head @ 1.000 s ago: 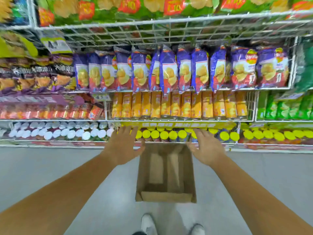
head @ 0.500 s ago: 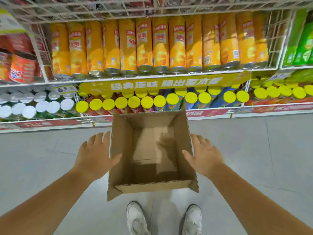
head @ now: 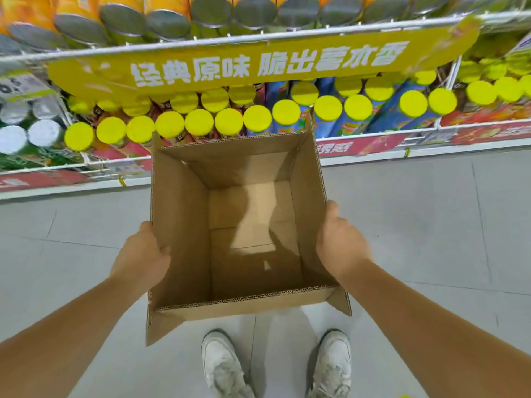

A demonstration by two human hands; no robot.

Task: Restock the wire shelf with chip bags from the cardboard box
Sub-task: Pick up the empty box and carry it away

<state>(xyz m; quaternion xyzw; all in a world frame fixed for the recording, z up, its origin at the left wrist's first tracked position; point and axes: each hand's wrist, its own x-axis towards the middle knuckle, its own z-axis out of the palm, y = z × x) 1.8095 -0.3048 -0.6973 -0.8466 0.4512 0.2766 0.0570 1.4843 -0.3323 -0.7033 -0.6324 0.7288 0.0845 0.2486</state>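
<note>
Box (head: 184, 225): empty, no bags left | left hand (head: 140, 259) at 9 o'clock, right hand (head: 340, 245) at 3 o'clock, fingers clamping walls | restocking apparently complete; box removal remains

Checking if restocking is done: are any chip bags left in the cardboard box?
No, the cardboard box shows only its bare bottom, with no bags inside.

Grey tiled floor (head: 416, 225): 2 white shoes (head: 224, 366) on it. Wire shelf (head: 258, 38): yellow-lidded cans (head: 228, 122) in rows.
</note>
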